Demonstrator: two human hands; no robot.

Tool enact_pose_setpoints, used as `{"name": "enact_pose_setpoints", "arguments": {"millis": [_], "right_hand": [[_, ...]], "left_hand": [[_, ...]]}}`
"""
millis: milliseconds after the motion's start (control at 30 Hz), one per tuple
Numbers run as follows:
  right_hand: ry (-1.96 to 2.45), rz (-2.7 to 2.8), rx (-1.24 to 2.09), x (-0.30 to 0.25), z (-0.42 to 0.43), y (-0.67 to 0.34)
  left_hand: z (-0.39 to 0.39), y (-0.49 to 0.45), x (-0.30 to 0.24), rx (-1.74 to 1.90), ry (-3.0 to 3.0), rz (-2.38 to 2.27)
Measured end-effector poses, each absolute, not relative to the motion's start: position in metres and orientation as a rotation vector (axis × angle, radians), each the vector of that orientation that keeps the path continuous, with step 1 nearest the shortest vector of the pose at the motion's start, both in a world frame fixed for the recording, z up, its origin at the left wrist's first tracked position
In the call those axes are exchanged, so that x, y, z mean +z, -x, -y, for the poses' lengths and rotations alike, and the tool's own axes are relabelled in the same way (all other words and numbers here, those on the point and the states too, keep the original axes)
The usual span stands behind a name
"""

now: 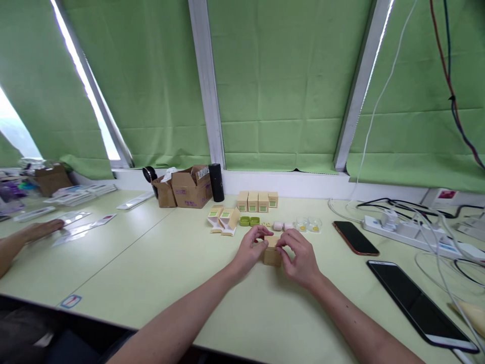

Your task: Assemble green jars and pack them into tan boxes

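Observation:
A small tan cardboard box (272, 258) stands upright on the table in front of me, between my hands. My left hand (250, 253) grips its upper left side, fingers curled round the top edge. On the right, my right hand (301, 258) pinches the box's upper right edge with thumb and fingers. The fingers partly hide the lid area. Just behind are two green containers (249, 221), tiny yellowish pieces (265, 224), pale pink cylinders (283, 226) and clear round plastic pieces (308, 224). Two tan boxes with raised flaps (224, 220) lie to their left.
Several closed tan boxes (257, 201) stand in a row farther back. A brown carton (192, 187) and a black cylinder (216, 182) are behind left. Two phones (356, 237) and a cabled power strip (409, 235) lie right. Another person's hand (43, 230) rests far left.

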State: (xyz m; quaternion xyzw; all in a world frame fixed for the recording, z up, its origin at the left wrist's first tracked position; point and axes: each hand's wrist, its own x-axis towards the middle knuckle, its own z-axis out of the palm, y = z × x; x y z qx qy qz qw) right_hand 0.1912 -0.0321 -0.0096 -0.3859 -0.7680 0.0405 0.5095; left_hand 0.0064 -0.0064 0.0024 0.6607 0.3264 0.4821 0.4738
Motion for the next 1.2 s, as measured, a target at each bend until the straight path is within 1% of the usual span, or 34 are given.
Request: {"name": "enact_pose_setpoints", "arguments": {"millis": [700, 900, 1033, 1100, 1200], "right_hand": [[0.881, 1.958, 0.012, -0.011, 0.028, -0.197], [1.075, 2.079, 0.047, -0.001, 0.027, -0.208], [1.308, 1.928, 0.003, -0.002, 0.021, -0.213], [1.318, 1.887, 0.027, -0.003, 0.02, -0.214], [1.182, 1.984, 0.058, -0.002, 0.024, -0.214]], "left_hand": [[0.004, -0.007, -0.003, 1.185, -1.717, -0.81], [0.004, -0.006, 0.0, 1.212, -1.667, -0.817], [0.0, -0.006, 0.0, 1.271, -1.589, -0.946], [-0.003, -0.006, -0.001, 1.318, -1.598, -0.998], [-0.005, -0.005, -0.004, 1.33, -1.607, -0.956]]}}
